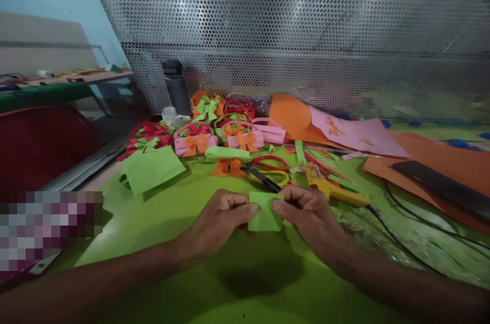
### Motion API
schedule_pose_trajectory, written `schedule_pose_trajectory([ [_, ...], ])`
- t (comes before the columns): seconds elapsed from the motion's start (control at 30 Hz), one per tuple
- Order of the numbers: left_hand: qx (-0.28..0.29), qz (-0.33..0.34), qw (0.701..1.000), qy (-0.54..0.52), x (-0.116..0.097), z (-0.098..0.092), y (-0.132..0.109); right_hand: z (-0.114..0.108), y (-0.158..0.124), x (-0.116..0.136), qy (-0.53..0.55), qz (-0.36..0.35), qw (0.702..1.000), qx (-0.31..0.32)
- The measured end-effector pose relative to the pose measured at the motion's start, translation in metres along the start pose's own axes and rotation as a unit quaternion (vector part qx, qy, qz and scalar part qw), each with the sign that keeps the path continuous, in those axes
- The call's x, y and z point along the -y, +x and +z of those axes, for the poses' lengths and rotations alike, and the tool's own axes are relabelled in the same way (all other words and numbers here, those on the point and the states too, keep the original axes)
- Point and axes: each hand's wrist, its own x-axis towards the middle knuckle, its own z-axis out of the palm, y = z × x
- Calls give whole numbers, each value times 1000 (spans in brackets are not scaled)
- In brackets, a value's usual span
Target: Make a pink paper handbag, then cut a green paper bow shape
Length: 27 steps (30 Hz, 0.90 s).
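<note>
Between my two hands is a small, roughly square piece of light green paper or felt (266, 214), held up above the green tabletop (184, 283). My left hand (225, 214) pinches its left edge with the thumb on the near face. At the right edge, my right hand (306, 212) grips it the same way. Just beyond the hands lie scissors (270, 163) with red and yellow handles, a black-tipped tool (265, 180) and an orange bow (228, 167). A yellow glue gun (337, 191) rests to the right of my right hand.
Several small pink, red and orange bags with bows (196, 141) stand at the back left, before a grey bottle (176, 88). A green sheet (155, 168) lies left. Orange (289, 117) and pink sheets (356, 130), a dark phone-like slab (444, 189) and a black cable (401, 252) occupy the right.
</note>
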Motion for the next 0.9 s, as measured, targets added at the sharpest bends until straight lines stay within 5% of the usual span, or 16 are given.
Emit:
schedule_pose_trajectory([
  [0.13, -2, 37, 999, -14, 6, -2, 4, -1, 0, -1, -9, -7, 1000, -3],
  [0.3, 22, -14, 996, -84, 9, -1, 6, -1, 0, -7, -50, -50, 997, 3],
  [0.57, -72, 48, 996, 10, 2, 3, 0, 8, 0, -6, -23, 17, 998, 60],
  [0.9, 10, 43, 997, 64, 3, 1, 1, 7, -2, -5, -15, -5, 998, 57],
])
